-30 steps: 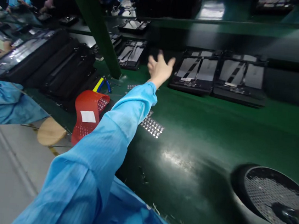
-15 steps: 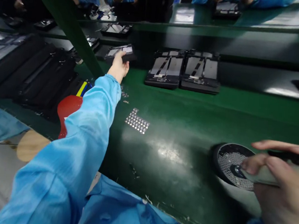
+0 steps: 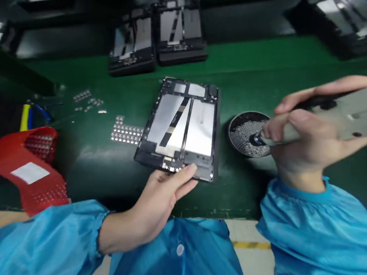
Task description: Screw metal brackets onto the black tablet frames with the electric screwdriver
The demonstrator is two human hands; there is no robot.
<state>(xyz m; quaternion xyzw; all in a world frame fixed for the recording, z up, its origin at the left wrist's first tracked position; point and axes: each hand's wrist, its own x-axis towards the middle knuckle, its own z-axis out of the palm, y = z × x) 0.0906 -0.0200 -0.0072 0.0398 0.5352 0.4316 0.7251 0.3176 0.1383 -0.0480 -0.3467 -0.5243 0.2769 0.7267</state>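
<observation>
My left hand (image 3: 160, 200) grips the bottom edge of an opened tablet (image 3: 200, 128), thumb on top and fingers underneath. The tablet is face up in front of me, its grey battery panels, dark ribbon strip and circuit parts exposed. My right hand (image 3: 304, 141) is wrapped round a pale grey electric screwdriver (image 3: 363, 112). The driver's tip points down at a round black dish (image 3: 231, 131), whose perforated-looking surface lies just right of the tablet. Whether a screw sits on the tip cannot be made out.
Two more opened tablets (image 3: 180, 30) stand side by side behind; another (image 3: 353, 24) is at far right. Left on the green bench lie a sheet of small parts (image 3: 126, 133), loose bits (image 3: 90, 101), a yellow-and-blue-handled tool (image 3: 25, 116) and a red sheet (image 3: 32, 172).
My left hand has brought a tablet from the back left to the bench in front of me. My right hand still holds the screwdriver at the dish. The view has turned downward.
</observation>
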